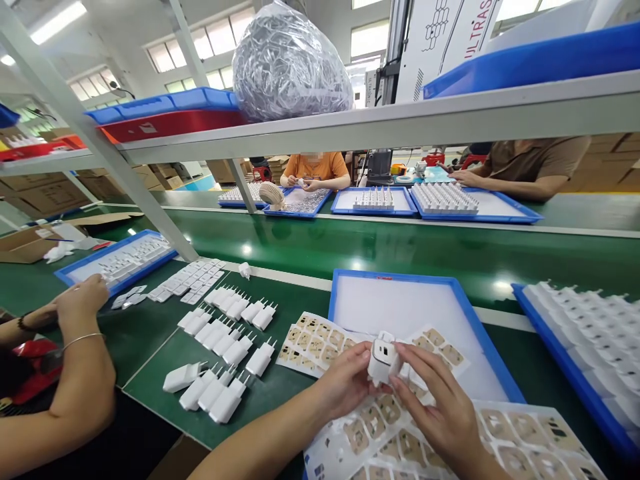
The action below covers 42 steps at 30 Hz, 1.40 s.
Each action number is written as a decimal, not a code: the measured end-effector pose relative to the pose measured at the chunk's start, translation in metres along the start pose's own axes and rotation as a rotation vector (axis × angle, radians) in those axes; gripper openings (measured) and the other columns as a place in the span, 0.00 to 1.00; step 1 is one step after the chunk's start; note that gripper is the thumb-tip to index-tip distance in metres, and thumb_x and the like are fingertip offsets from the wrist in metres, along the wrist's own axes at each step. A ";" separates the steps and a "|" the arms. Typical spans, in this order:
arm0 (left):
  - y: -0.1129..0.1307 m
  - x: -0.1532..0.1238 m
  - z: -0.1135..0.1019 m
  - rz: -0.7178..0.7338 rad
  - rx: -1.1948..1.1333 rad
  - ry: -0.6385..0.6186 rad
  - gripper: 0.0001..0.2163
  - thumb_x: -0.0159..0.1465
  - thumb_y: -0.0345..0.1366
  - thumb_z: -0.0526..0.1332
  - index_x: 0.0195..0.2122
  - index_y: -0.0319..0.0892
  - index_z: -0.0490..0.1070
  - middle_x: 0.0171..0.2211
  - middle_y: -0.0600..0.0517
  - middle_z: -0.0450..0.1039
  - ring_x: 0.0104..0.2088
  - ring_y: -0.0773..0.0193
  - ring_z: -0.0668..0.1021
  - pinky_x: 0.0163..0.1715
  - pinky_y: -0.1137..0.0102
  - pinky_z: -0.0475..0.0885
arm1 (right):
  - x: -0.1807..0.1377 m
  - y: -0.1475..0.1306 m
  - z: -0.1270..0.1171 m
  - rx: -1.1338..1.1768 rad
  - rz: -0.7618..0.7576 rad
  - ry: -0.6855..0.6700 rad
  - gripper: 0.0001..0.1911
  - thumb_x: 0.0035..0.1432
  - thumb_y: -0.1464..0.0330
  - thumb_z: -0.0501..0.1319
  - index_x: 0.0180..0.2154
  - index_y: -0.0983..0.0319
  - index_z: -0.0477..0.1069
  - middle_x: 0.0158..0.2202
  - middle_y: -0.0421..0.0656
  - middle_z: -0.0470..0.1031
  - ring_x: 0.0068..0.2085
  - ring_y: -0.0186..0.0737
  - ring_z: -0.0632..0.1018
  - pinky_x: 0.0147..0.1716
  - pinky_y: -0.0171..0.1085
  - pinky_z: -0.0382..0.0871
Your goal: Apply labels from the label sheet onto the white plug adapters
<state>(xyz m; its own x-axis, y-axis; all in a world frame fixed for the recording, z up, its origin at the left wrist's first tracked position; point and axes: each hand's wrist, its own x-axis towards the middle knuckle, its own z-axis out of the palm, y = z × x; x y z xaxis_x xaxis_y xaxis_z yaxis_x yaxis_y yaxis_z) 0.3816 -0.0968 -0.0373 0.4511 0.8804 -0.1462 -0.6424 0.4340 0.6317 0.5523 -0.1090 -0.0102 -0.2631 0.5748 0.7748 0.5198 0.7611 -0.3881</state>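
A white plug charger is held between my two hands, its end face with a dark port turned up toward me. My left hand grips it from the left, thumb and fingers at its side. The fingertips of my right hand press on its right side and upper edge. Beneath my hands lie sheets of tan die-cut stickers, partly peeled. Another sticker sheet rests to the left, over the edge of a blue tray with a white lining.
Rows of white chargers lie on the green table at left, near flat white pieces. A full tray of chargers stands right. A co-worker's arm is at far left. A shelf crosses above; other people sit opposite.
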 end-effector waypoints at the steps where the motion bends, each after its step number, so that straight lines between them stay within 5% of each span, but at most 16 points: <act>1: -0.001 0.000 -0.001 0.051 0.053 0.007 0.18 0.55 0.47 0.69 0.41 0.39 0.77 0.35 0.47 0.75 0.34 0.63 0.75 0.35 0.69 0.70 | 0.000 0.000 0.000 -0.002 0.000 0.009 0.28 0.60 0.75 0.60 0.61 0.55 0.63 0.49 0.49 0.74 0.48 0.49 0.78 0.46 0.45 0.78; 7: 0.006 -0.004 -0.004 0.286 0.441 0.000 0.19 0.61 0.43 0.65 0.53 0.47 0.73 0.51 0.47 0.74 0.52 0.55 0.73 0.55 0.63 0.63 | 0.005 0.003 -0.002 -0.009 0.009 0.020 0.27 0.61 0.74 0.60 0.61 0.54 0.64 0.48 0.48 0.75 0.45 0.48 0.80 0.45 0.44 0.79; 11: 0.009 -0.005 -0.006 0.329 0.496 -0.080 0.23 0.58 0.45 0.67 0.54 0.47 0.70 0.51 0.45 0.74 0.50 0.54 0.75 0.50 0.63 0.67 | 0.004 0.004 -0.001 -0.006 -0.012 -0.007 0.27 0.61 0.74 0.60 0.61 0.55 0.64 0.48 0.49 0.75 0.46 0.48 0.79 0.46 0.43 0.78; 15: 0.014 -0.004 -0.008 0.367 0.676 0.000 0.20 0.58 0.43 0.68 0.50 0.43 0.72 0.45 0.45 0.75 0.45 0.57 0.76 0.45 0.66 0.69 | 0.002 0.007 0.003 -0.002 -0.059 -0.043 0.26 0.61 0.74 0.60 0.60 0.57 0.65 0.49 0.49 0.75 0.47 0.46 0.79 0.46 0.42 0.78; 23: 0.027 -0.009 -0.010 0.454 0.877 0.075 0.20 0.56 0.36 0.69 0.51 0.47 0.72 0.50 0.46 0.73 0.52 0.54 0.74 0.50 0.64 0.69 | 0.004 0.007 -0.003 0.038 0.068 -0.100 0.26 0.60 0.71 0.63 0.59 0.56 0.65 0.49 0.47 0.78 0.47 0.46 0.80 0.48 0.46 0.77; 42: 0.033 -0.011 -0.008 0.494 1.055 0.022 0.24 0.56 0.34 0.69 0.54 0.50 0.71 0.49 0.47 0.75 0.48 0.54 0.74 0.47 0.64 0.68 | 0.017 0.005 -0.009 0.156 0.041 -0.208 0.18 0.59 0.74 0.64 0.51 0.57 0.72 0.49 0.47 0.78 0.50 0.46 0.78 0.51 0.47 0.74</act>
<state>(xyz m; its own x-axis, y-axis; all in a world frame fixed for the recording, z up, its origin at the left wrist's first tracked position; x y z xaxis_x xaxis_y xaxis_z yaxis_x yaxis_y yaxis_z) 0.3511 -0.0906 -0.0210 0.2783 0.9168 0.2863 0.0934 -0.3225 0.9419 0.5579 -0.0983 0.0062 -0.4139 0.6434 0.6440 0.4058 0.7637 -0.5022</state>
